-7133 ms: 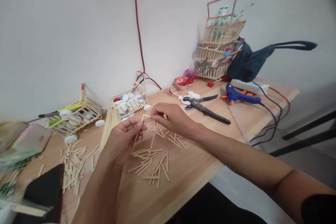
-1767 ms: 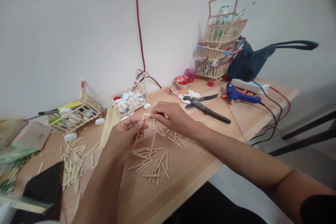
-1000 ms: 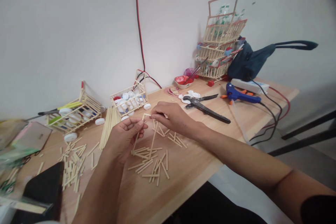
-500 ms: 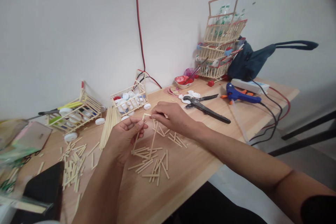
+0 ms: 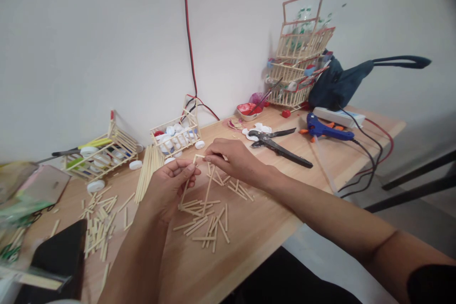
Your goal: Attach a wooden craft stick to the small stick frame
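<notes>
A thin frame of pale wooden sticks (image 5: 208, 185) is held between both hands above the table. My left hand (image 5: 176, 178) pinches its left long stick near the upper corner. At that corner my right hand (image 5: 228, 157) has its fingertips closed on the short crosspiece, partly hiding it. Below the frame, several short cut sticks (image 5: 199, 224) lie loosely scattered, and a smaller group (image 5: 241, 190) rests under the right wrist. Left of my left hand a bundle of long sticks (image 5: 147, 171) lies on the table.
Stick baskets of white bottle caps (image 5: 174, 140) stand by the wall; a tiered stick rack (image 5: 297, 71) is at back right. Black cutters (image 5: 280, 145), a blue glue gun (image 5: 327, 128) with cable and a red paint dish (image 5: 249, 111) lie rightward. More cut sticks (image 5: 98, 232) lie left.
</notes>
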Available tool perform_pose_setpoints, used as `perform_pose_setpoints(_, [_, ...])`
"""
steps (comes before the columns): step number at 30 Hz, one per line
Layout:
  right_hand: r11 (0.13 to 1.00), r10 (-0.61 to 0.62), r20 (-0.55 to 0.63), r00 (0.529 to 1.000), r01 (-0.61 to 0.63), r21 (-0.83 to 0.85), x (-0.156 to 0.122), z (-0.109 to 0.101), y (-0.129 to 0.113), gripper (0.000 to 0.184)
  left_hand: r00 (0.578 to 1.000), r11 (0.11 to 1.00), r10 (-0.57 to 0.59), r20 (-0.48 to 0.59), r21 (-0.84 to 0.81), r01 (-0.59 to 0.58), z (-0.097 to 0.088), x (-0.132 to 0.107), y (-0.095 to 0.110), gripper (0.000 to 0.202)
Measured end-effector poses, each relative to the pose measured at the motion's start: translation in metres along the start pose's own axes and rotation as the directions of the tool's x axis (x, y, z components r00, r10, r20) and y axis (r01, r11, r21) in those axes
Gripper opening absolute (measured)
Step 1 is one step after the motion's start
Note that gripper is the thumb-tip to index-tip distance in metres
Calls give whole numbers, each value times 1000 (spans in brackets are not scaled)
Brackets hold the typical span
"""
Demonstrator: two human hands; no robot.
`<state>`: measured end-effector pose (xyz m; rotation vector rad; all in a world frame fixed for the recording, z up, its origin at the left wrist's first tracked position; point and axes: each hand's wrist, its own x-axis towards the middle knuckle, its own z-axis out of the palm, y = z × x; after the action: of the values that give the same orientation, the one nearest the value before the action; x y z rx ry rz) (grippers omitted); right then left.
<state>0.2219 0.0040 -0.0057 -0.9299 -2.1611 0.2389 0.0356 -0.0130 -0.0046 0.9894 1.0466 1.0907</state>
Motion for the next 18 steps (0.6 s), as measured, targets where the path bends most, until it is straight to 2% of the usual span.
perform_pose_setpoints(18, [1000, 2, 10, 1000, -2, 8, 0, 0, 0, 20, 1000, 1000, -3, 0, 1, 3, 0, -1, 1, 30])
